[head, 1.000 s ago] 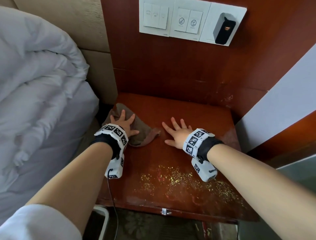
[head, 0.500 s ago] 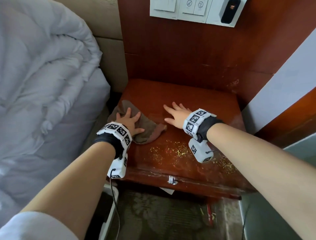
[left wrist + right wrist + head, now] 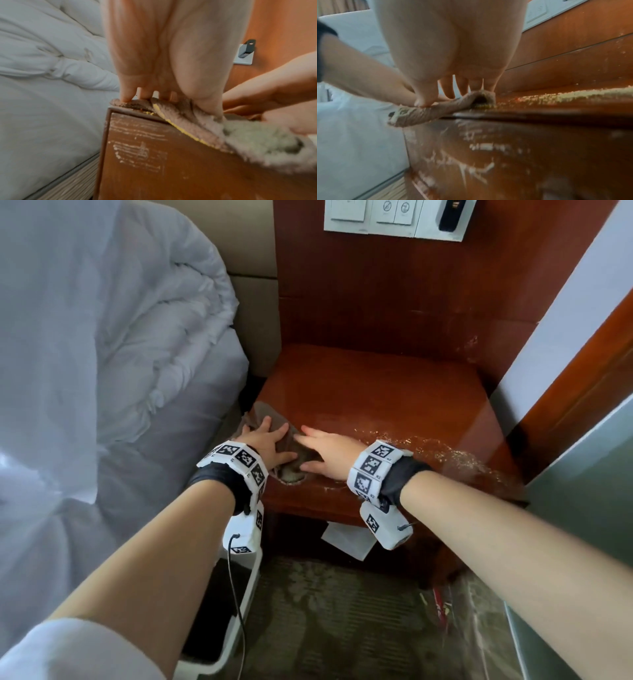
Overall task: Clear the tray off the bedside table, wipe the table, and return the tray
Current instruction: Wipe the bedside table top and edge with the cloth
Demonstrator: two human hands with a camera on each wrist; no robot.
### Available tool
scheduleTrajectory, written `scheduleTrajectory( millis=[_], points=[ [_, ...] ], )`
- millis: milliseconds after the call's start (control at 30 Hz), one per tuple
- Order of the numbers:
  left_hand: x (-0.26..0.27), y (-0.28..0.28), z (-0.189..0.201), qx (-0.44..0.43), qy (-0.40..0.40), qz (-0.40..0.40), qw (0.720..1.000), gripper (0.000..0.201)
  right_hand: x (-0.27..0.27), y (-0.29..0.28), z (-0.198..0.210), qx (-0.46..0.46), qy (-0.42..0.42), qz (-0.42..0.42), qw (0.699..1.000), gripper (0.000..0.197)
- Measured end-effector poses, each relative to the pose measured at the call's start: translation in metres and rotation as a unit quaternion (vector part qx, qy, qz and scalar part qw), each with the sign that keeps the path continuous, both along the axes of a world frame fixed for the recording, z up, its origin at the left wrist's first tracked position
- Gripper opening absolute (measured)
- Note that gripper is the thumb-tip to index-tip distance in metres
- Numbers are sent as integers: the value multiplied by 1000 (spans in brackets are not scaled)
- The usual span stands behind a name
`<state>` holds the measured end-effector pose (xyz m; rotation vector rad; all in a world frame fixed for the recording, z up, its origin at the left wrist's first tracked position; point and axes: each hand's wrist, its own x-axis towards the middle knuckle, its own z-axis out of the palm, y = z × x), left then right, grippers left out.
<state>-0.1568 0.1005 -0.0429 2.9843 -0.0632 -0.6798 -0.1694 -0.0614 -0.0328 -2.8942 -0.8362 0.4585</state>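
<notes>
A brown cloth (image 3: 291,470) lies at the front left corner of the red-brown bedside table (image 3: 376,392), with one end hanging over the front edge. My left hand (image 3: 263,440) presses flat on the cloth (image 3: 188,119) with straight fingers. My right hand (image 3: 325,450) lies flat beside it, its fingers and thumb on the cloth's (image 3: 436,109) right part. Yellow crumbs (image 3: 445,453) are strewn along the table's right front, and more sit under the cloth's edge (image 3: 178,128). No tray shows in any view.
A white duvet (image 3: 102,354) on the bed borders the table's left side. A switch panel (image 3: 394,217) is on the wood wall behind. A white paper (image 3: 346,539) sticks out under the table front. A white-framed object (image 3: 219,611) stands on the carpet below my left arm.
Both hands have moved toward the table's front left corner; the right hand has slid left onto the cloth. The cloth now overhangs the front edge. The camera has pulled back.
</notes>
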Motion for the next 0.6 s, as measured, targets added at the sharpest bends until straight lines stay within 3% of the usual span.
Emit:
scheduleTrajectory(
  millis=[233, 600],
  points=[
    [-31, 0, -4, -2, -39, 0, 999, 71, -28, 1, -23, -70, -99, 20, 992, 64],
    [-42, -62, -1, -10, -49, -66, 997, 69, -57, -62, -27, -59, -116, -45, 990, 58]
  ],
)
